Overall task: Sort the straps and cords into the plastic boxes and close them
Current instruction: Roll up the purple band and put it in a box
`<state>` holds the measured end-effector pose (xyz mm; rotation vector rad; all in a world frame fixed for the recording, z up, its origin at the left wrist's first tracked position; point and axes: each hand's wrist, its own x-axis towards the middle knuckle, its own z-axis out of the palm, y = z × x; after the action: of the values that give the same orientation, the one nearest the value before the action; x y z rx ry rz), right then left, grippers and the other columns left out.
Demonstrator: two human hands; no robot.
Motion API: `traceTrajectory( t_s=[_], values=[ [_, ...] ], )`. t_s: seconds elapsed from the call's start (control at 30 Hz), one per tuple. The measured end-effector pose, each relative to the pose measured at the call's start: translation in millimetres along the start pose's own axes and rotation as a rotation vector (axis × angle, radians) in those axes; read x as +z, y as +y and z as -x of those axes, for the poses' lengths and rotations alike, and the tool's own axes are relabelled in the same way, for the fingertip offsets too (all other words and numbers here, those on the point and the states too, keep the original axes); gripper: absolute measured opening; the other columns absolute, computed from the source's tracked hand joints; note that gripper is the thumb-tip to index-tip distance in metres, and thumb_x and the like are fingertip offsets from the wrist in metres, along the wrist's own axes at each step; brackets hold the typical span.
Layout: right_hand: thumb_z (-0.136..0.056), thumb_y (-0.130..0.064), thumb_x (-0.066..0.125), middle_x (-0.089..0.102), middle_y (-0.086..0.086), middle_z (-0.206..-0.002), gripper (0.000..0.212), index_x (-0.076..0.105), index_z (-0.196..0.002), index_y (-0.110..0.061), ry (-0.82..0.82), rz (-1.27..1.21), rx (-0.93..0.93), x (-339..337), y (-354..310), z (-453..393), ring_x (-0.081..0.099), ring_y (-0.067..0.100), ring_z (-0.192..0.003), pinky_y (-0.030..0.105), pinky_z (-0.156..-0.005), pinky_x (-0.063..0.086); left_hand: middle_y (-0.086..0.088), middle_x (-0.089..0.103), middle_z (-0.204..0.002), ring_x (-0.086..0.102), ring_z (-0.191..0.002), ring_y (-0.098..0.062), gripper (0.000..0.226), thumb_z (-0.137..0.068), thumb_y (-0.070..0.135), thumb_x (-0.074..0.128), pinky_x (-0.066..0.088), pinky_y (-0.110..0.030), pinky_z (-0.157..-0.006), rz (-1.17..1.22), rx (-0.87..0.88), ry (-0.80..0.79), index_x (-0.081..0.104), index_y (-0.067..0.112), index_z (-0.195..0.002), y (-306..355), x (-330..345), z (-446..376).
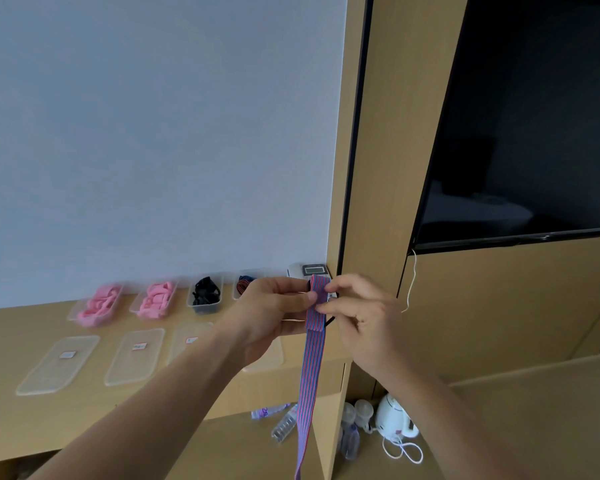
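Left hand [274, 306]: fingers curled, thumb pressed on the folded top of the striped strap [310, 368], pinching it. Right hand [357, 313]: index finger and thumb pinch the same fold from 3 o'clock; remaining fingers loosely curled. Striped strap: red-and-blue, held in the air above the bench [94, 410] edge, its long tail hanging straight down toward 6 o'clock, past the bench front.

Four open plastic boxes stand in a row along the wall at 9 to 10 o'clock of the hands: two hold pink straps [99, 304], one holds black cords [205, 291], and the striped box [245, 285], partly hidden behind the left hand, holds red-and-blue material. Clear lids [59, 363] lie flat on the bench in front of them. White kettle [394, 419] sits on the floor at 5 o'clock.
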<state>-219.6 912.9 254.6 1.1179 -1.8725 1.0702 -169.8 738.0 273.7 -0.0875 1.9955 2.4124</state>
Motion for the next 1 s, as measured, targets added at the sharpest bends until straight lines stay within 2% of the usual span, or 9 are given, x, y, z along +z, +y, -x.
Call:
traceTrajectory(
  t_s=[0.07,0.13,0.23,0.33,0.47,0.6,0.8,0.87,1.0],
  values=[
    [-0.078,0.016,0.068,0.07,0.004,-0.097,0.03,0.08,-0.087,-0.01,0.036,-0.094,0.108,1,-3,1,0.069,0.015,-0.091,0.027,-0.079,0.055,-0.019,0.076,-0.1,0.074,-0.088,-0.028,0.016,-0.092,0.005,0.068,0.06,-0.034,-0.073,-0.015,0.034,0.052,0.078,0.007,-0.105,0,1,-1],
    [-0.085,0.008,0.069,0.072,0.0,-0.1,0.026,0.076,-0.099,-0.012,0.045,-0.265,0.344,2,-6,-1,0.07,0.012,-0.095,0.031,-0.085,0.057,-0.021,0.076,-0.103,0.073,-0.09,-0.031,0.018,-0.092,0.001,0.067,0.061,-0.036,-0.074,-0.029,0.075,0.094,0.076,0.004,-0.108,0,2,-2],
    [-0.091,-0.001,0.068,0.075,0.001,-0.103,0.023,0.072,-0.111,-0.012,-0.065,-0.445,0.665,3,-4,-6,0.072,0.014,-0.097,0.039,-0.092,0.058,-0.018,0.077,-0.103,0.075,-0.093,-0.031,0.02,-0.091,-0.004,0.066,0.062,-0.039,-0.079,-0.047,0.137,0.096,0.078,0.006,-0.103,2,2,-1],
    [-0.097,0.001,0.059,0.078,0.008,-0.103,0.021,0.073,-0.111,-0.008,-0.148,-0.683,0.8,2,-3,-8,0.074,0.023,-0.096,0.039,-0.089,0.06,-0.019,0.077,-0.104,0.075,-0.097,-0.036,0.022,-0.087,-0.004,0.069,0.062,-0.039,-0.081,-0.036,0.159,0.059,0.079,0.006,-0.104,5,0,0],
    [-0.098,0.001,0.055,0.077,0.012,-0.104,0.022,0.073,-0.113,-0.001,-0.188,-0.853,0.783,-5,-2,-10,0.075,0.025,-0.096,0.031,-0.081,0.06,-0.021,0.075,-0.111,0.072,-0.104,-0.039,0.031,-0.081,0.002,0.074,0.06,-0.045,-0.088,-0.007,0.149,0.027,0.075,0.002,-0.112,5,-4,0],
    [-0.081,-0.013,0.071,0.076,0.017,-0.105,0.03,0.073,-0.109,-0.001,-0.208,-0.986,0.799,-8,0,-11,0.073,0.027,-0.094,0.035,-0.081,0.06,-0.021,0.074,-0.112,0.072,-0.103,-0.037,0.033,-0.077,0.006,0.075,0.06,-0.045,-0.087,0.042,0.128,0.023,0.075,0.001,-0.111,6,-6,-1],
    [-0.068,-0.009,0.08,0.074,0.019,-0.102,0.044,0.071,-0.111,0.0,-0.238,-1.03,0.858,-4,1,-13,0.071,0.029,-0.092,0.035,-0.076,0.058,-0.019,0.074,-0.112,0.071,-0.1,-0.032,0.029,-0.079,0.013,0.077,0.06,-0.044,-0.09,0.019,0.115,-0.009,0.077,0.005,-0.107,4,-5,-3],
    [-0.065,-0.008,0.081,0.075,0.02,-0.099,0.041,0.073,-0.105,-0.002,-0.191,-1.034,0.849,-5,1,-15,0.072,0.03,-0.088,0.034,-0.074,0.058,-0.019,0.074,-0.112,0.071,-0.104,-0.033,0.028,-0.084,0.022,0.075,0.059,-0.039,-0.09,0.035,0.101,-0.029,0.076,0.005,-0.107,2,-6,-2],
    [-0.064,-0.009,0.083,0.076,0.017,-0.095,0.033,0.077,-0.097,-0.007,-0.076,-0.996,0.794,-5,0,-20,0.073,0.025,-0.084,0.03,-0.073,0.058,-0.014,0.074,-0.117,0.07,-0.113,-0.03,0.047,-0.097,0.049,0.056,0.055,-0.038,-0.098,-0.094,-0.024,-0.095,0.074,0.01,-0.116,-5,-7,1]
  ],
)
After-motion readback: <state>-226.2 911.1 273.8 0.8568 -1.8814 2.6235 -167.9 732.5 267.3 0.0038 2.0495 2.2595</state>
